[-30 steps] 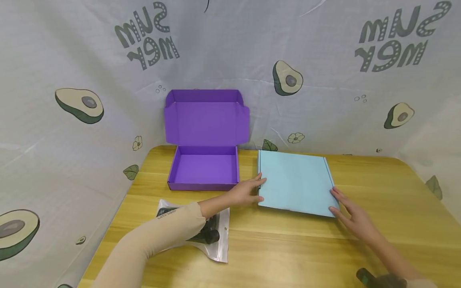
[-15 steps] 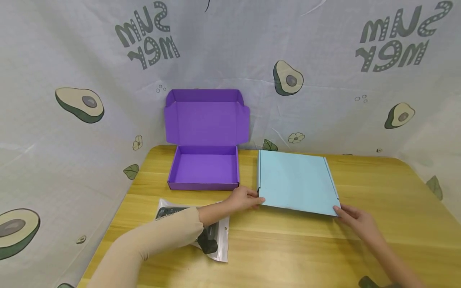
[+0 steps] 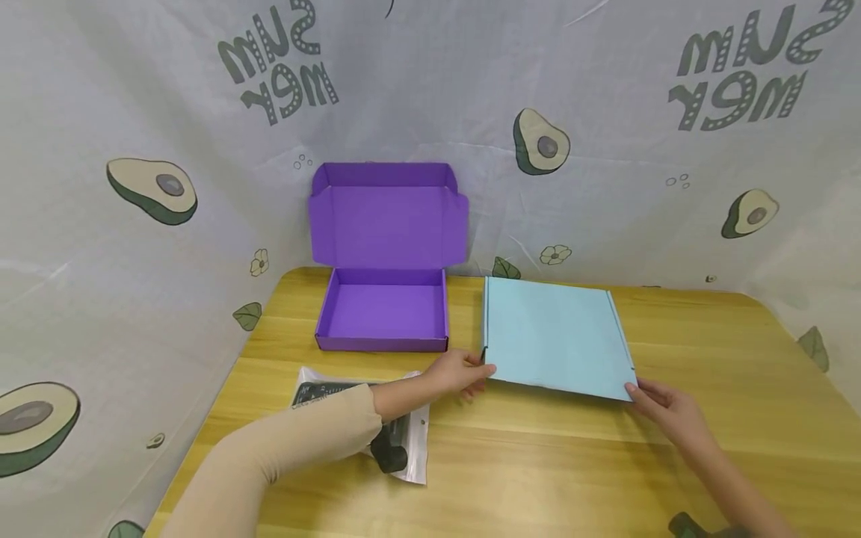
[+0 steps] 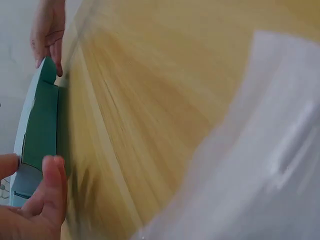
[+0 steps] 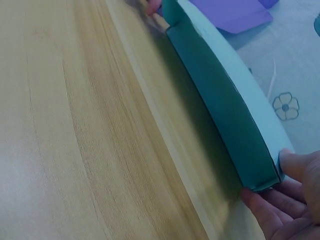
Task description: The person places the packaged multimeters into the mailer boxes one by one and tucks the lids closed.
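Note:
A light blue box (image 3: 558,336) lies closed-looking on the table, slightly turned. My left hand (image 3: 457,373) holds its near left corner, thumb on the top edge and fingers lower down. At the near right corner my right hand (image 3: 673,418) grips the box, thumb above. In the left wrist view the left fingers (image 4: 52,187) are by the teal front side (image 4: 42,122). The right wrist view shows the right hand (image 5: 295,205) with its thumb on the top and fingertips at the bottom corner of the box (image 5: 220,100).
An open purple box (image 3: 390,310) stands left of the blue one, its lid raised against the printed curtain (image 3: 430,90). A clear bag (image 3: 417,448) with dark items lies in front of it, partly under my left forearm. A dark object (image 3: 686,525) is at the bottom right.
Both hands have moved from the sides of the blue box to its near corners, and their fingers have closed on it. The box has barely moved.

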Tool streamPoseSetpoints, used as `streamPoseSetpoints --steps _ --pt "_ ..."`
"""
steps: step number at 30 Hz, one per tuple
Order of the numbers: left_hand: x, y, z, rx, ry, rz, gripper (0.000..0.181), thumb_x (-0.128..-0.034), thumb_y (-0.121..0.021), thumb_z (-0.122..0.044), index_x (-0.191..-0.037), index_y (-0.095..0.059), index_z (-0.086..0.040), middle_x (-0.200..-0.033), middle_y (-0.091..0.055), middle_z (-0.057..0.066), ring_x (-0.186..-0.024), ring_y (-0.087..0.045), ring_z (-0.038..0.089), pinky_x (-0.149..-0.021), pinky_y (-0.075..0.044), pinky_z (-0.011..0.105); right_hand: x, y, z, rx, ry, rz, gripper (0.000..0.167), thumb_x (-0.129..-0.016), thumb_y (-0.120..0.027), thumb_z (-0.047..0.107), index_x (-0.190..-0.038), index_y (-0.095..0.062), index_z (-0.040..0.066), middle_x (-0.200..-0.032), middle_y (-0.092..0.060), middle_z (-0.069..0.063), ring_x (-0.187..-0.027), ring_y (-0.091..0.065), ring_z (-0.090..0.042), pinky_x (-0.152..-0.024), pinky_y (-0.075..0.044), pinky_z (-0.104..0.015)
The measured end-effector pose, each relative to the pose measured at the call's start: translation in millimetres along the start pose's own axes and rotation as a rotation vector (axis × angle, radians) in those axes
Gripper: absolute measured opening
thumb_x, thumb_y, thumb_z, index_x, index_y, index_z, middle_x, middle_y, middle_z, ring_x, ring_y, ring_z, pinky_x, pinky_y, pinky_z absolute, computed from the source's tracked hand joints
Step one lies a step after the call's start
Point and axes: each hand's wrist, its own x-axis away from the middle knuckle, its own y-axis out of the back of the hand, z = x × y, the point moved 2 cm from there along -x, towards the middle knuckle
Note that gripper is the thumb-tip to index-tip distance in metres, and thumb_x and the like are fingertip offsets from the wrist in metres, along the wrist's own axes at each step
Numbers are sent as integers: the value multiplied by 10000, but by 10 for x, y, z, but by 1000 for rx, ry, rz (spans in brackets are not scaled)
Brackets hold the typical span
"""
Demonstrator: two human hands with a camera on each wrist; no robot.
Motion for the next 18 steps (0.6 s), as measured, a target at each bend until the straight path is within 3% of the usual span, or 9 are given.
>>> streamPoseSetpoints --steps 3,5,13,18 --pt "-40 -42 35 237 120 79 441 -904 -599 -255 -1184 -548 82 -886 -700 174 -550 -591 91 -528 -513 204 -3 10 -9 10 -6 9 670 -971 -432 381 -1342 -316 -164 -1273 -461 -322 -784 -528 144 -774 -519 -276" --pt "-49 -56 34 315 152 73 427 -904 -601 -216 -1192 -535 93 -906 -697 184 -560 -602 89 -547 -520 198 -3 14 -10 15 -13 14 673 -970 -432 388 -1350 -313 -154 -1284 -453 -313 -786 -516 156 -801 -514 -338" --pt "31 -136 -12 398 212 -56 376 -865 -642 -104 -1169 -526 84 -916 -692 177 -566 -560 89 -567 -534 204 -14 24 -36 15 -26 24 687 -962 -444 400 -1358 -305 -143 -1298 -438 -288 -780 -481 185 -855 -483 -418" --pt "74 -134 9 448 202 -72 384 -841 -678 -136 -1126 -533 76 -891 -691 135 -598 -556 100 -623 -547 229 -10 24 -51 13 -22 32 681 -964 -442 398 -1361 -307 -138 -1294 -450 -285 -789 -487 182 -831 -499 -396"
